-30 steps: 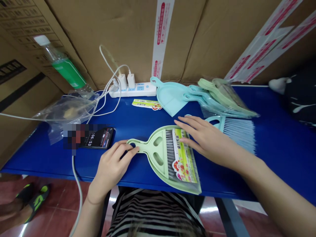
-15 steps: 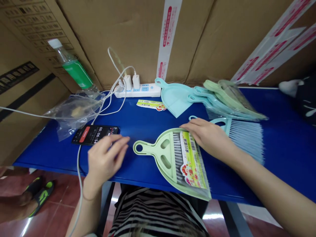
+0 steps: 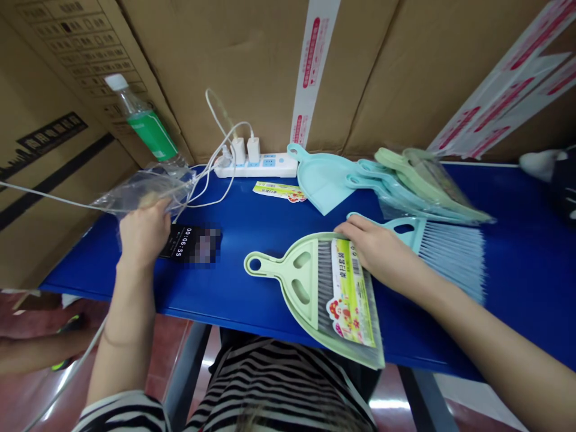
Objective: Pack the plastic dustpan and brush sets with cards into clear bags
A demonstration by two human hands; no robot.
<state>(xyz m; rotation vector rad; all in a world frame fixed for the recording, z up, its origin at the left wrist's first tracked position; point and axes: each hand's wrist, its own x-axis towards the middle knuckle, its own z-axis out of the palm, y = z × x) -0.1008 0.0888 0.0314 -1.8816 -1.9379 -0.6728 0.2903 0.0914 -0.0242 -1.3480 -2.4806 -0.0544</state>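
A pale green dustpan [image 3: 288, 306] lies on the blue table with its handle to the left and its front edge past the near side. Nested in it is a matching brush with grey bristles [image 3: 324, 288], under a yellow printed label [image 3: 348, 300]. My right hand [image 3: 371, 243] has its bent fingers on the set's far right edge. At the left, my left hand [image 3: 146, 231] is curled at the near side of a clear plastic bag [image 3: 126, 192], its fingertips hidden. Right beside that hand lies a black phone [image 3: 180, 243] with a running timer.
Behind are a light blue dustpan [image 3: 324, 180], bagged green and blue sets [image 3: 423, 186], a loose label [image 3: 279, 192] and a power strip [image 3: 279, 168] with white cables. A blue brush [image 3: 450, 252] lies beyond my right forearm. A bottle [image 3: 150, 132] leans against cardboard [image 3: 252, 60].
My left hand has moved left and away from me, from over the phone to the plastic bag, and its fingers have curled. My right hand stays on the green set.
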